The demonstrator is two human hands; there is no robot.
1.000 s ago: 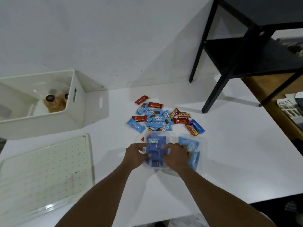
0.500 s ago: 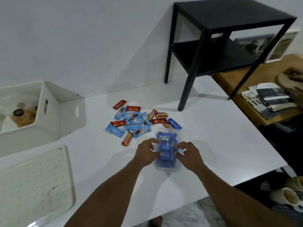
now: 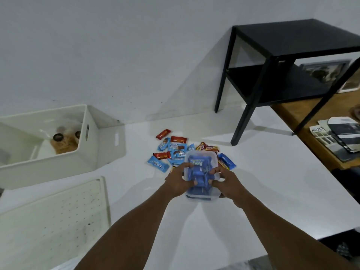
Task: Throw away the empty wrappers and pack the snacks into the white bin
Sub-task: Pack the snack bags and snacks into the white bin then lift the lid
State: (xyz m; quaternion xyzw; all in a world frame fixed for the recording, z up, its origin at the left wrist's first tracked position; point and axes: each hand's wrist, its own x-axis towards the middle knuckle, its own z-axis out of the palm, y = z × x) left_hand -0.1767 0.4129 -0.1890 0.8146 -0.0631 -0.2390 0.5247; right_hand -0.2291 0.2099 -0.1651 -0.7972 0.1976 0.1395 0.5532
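A small clear plastic container (image 3: 201, 197) full of dark blue snack packs (image 3: 199, 172) is held above the white table. My left hand (image 3: 178, 182) grips its left side and my right hand (image 3: 226, 182) grips its right side, thumbs over the packs. Beyond it lies a pile of blue and red snack wrappers (image 3: 176, 149) on the table. The white bin (image 3: 83, 158) stands at the far left, open on top, with a bag and dark round lids inside.
A white perforated lid (image 3: 52, 213) lies at the near left. A black side table (image 3: 292, 61) stands at the back right on the white table (image 3: 263, 182). A wooden desk with magazines (image 3: 339, 133) is at the right edge.
The view has swung and the scene shifted. Both hands keep hold of the clear container of blue packs, which has lifted slightly and now partly covers the near edge of the pile.
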